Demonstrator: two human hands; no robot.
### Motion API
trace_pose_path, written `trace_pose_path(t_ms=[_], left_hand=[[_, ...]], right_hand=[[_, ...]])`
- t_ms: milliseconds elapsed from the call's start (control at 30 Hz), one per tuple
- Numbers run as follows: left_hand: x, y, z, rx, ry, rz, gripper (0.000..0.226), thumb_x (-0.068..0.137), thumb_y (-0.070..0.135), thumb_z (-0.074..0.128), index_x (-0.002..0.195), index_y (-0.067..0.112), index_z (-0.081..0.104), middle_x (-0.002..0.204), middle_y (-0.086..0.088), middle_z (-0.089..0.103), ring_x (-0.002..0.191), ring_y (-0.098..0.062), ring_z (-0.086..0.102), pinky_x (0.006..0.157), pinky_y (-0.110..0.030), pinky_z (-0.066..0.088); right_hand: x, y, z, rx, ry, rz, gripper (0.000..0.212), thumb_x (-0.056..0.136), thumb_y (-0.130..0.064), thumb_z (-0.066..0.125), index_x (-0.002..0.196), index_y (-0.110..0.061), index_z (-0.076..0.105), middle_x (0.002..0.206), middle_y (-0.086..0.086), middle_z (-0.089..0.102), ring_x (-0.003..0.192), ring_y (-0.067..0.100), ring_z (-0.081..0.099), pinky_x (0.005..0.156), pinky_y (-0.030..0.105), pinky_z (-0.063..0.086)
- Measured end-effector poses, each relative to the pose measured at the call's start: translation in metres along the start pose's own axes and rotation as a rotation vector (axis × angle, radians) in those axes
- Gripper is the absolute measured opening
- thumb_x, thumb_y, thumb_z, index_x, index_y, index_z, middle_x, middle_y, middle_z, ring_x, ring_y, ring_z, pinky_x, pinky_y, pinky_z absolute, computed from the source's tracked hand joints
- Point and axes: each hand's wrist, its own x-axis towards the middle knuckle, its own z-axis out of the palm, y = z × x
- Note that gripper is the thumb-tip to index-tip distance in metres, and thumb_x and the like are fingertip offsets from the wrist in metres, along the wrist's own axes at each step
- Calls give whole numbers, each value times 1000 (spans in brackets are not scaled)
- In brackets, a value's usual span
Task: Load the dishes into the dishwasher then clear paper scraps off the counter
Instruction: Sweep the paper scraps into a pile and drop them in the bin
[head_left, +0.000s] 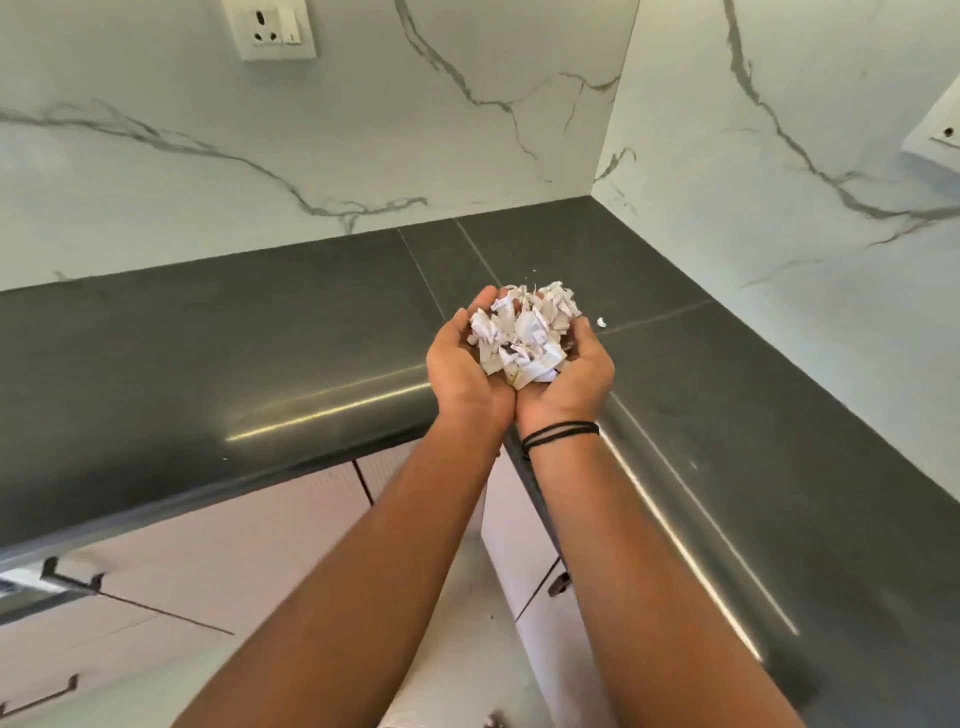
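A heap of crumpled white paper scraps (522, 332) lies in my two cupped hands, held side by side above the inner corner of the dark counter (260, 338). My left hand (462, 374) cups the left side of the heap and my right hand (576, 379), with black bands at the wrist, cups the right side. One small white scrap (601, 322) lies on the counter just right of my right fingertips, and a few tiny crumbs (532, 272) lie behind the hands.
Marble-look walls (311, 130) close the counter at the back and right. A wall socket (274, 28) sits high on the back wall. Pale cabinet fronts with dark handles (67, 577) run below the counter edge.
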Motion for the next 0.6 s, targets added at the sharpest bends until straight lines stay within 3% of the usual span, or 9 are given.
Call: trace_pose_path(t_ms=[133,233,433,500,600], left_hand=[[-25,38,-27,-30,43,63,38,99,20,43,121,3,69,122,-18,70,123,-39,62,110,-55,44],[-43,70,-55,-39,97,107,38,95,16,45,121,3,70,123,-18,70,123,-39,62,110,-54,46],[-68,129,-143,-62,169,107,35,96,15,43,107,4,74,112,-16,72,115,-40,66,109,-55,45],[-72,143,-181,-74,198,103,35,95,16,43,107,3,74,113,-16,72,117,-40,65,110,-55,45],[-75,157,-238,-78,251,77,36,95,17,44,111,3,73,120,-17,70,127,-39,59,112,-54,43]], right_hand=[[-26,43,0,-35,17,58,38,101,-24,45,119,3,65,111,21,69,103,37,68,93,47,55],[-49,82,-1,-62,37,104,35,101,-23,46,115,2,67,111,21,69,103,36,69,98,49,52],[-90,171,-27,-88,108,169,33,102,-21,44,99,0,69,93,16,73,85,30,73,82,41,58],[-100,204,-48,-88,138,182,32,101,-20,44,101,1,68,92,15,73,87,30,72,85,42,58],[-110,249,-88,-88,154,221,32,100,-21,45,111,2,65,108,20,67,105,37,65,102,50,49]])
